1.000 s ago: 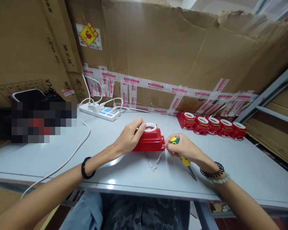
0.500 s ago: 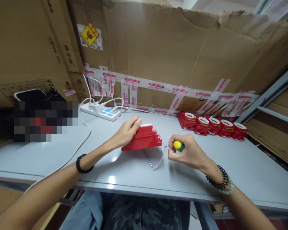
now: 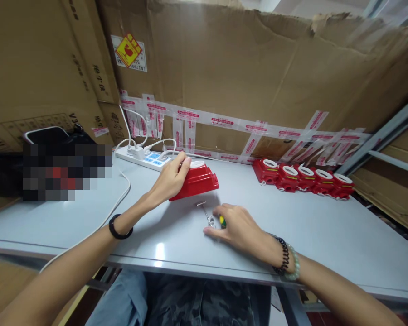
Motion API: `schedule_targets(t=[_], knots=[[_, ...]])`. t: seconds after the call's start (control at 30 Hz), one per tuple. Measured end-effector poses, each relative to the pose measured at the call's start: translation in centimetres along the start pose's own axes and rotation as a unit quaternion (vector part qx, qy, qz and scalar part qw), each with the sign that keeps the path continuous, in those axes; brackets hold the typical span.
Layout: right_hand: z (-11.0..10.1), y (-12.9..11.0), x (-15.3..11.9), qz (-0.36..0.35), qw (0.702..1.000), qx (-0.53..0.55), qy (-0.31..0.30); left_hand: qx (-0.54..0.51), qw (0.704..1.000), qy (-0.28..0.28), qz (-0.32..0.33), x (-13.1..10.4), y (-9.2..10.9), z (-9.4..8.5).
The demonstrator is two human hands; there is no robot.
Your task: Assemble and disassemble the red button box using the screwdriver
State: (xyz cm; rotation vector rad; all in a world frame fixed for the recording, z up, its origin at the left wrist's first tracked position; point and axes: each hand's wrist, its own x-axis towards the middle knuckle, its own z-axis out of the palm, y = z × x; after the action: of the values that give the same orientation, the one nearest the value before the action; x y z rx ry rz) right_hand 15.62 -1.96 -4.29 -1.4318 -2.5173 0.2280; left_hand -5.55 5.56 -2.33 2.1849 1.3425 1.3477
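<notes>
My left hand (image 3: 172, 179) grips a red plastic housing (image 3: 199, 181) with a white ring on top, holding it tilted above the table. Below it on the tabletop is a thin metal rod (image 3: 206, 211) with a T-shaped end, with a tangled whitish cord or chain (image 3: 211, 221) at its near end. My right hand (image 3: 236, 228) is low over the table, thumb and forefinger apart on either side of that tangle. A yellow-and-green screwdriver (image 3: 222, 221) is tucked into its palm; only part of the handle shows, and the shaft is hidden.
Several similar red housings (image 3: 289, 178) with white rings stand in a row at the back right. A white power strip (image 3: 146, 158) with plugs lies at the back left, its cable (image 3: 122, 199) crossing the table's left side. Cardboard (image 3: 224, 68) walls the back edge.
My right hand has moved left and down to the metal rod, its thumb and forefinger opening. The red housing in my left hand has shifted slightly left and up, off the rod.
</notes>
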Motion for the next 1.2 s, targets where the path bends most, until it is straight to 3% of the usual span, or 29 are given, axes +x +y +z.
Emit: schedule_targets(t=[0.1,0.2,0.47,0.6,0.77,0.87,0.93,1.03,1.1,1.2], knots=[[0.6,-0.2,0.0,-0.049,0.999,0.005,-0.021,0.004,1.0,-0.013,0.008,-0.2,0.1,0.1],[-0.3,0.1,-0.8,-0.082,0.993,0.057,-0.06,-0.011,0.999,-0.029,0.02,-0.6,0.6,0.7],[-3.2,0.4,-3.6,-0.08,0.978,0.088,-0.17,-0.04,0.988,-0.132,0.075,-2.9,3.7,4.5],[-3.3,0.3,-3.9,-0.084,0.978,0.09,-0.17,0.03,0.98,-0.158,0.118,-3.7,4.2,5.6],[-3.4,0.3,-4.1,-0.112,0.978,0.076,-0.157,0.077,0.971,-0.167,0.154,-4.2,3.6,5.5],[-4.0,0.6,-4.2,-0.103,0.981,0.087,-0.136,0.087,0.972,-0.15,0.159,-4.5,3.5,4.9],[-4.8,1.1,-4.2,-0.085,0.986,0.106,-0.097,0.096,0.973,-0.098,0.185,-4.8,3.8,4.4],[-6.2,2.2,-3.9,-0.036,0.991,0.13,-0.009,0.115,0.942,-0.049,0.311,-5.6,4.5,4.0],[-7.0,3.0,-3.6,-0.005,0.989,0.136,0.052,0.133,0.902,-0.085,0.401,-6.3,4.8,4.1],[-7.6,4.0,-3.1,0.014,0.983,0.141,0.12,0.16,0.88,-0.147,0.422,-7.0,4.9,4.6]])
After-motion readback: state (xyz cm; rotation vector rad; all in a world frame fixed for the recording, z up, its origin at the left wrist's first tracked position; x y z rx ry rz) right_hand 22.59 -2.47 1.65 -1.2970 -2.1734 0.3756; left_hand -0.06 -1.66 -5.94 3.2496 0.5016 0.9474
